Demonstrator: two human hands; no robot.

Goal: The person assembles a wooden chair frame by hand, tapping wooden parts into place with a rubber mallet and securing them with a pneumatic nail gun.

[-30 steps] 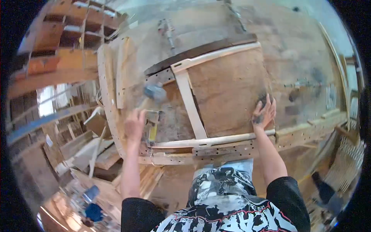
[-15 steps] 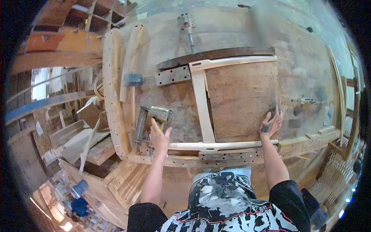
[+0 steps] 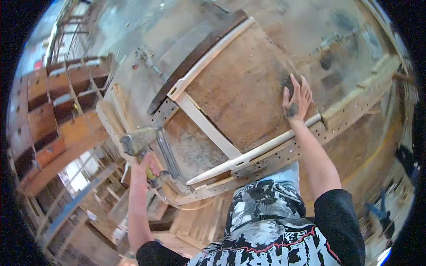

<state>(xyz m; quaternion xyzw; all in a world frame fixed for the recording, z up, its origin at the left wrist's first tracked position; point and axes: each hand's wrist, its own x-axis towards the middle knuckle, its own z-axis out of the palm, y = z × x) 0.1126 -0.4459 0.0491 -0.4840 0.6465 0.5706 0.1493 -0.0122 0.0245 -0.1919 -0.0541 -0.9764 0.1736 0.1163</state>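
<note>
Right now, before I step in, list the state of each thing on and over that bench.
Left hand: closed around the nail gun's handle.
Nail gun: held, tilted.
Right hand: open, fingers spread, at the brown board's right edge.
Brown board: lying flat, smudged dark near that hand.
Pale crossbar: set between two pale rails.
Dark strip: lying along the far rail.
Hose: curved.
</note>
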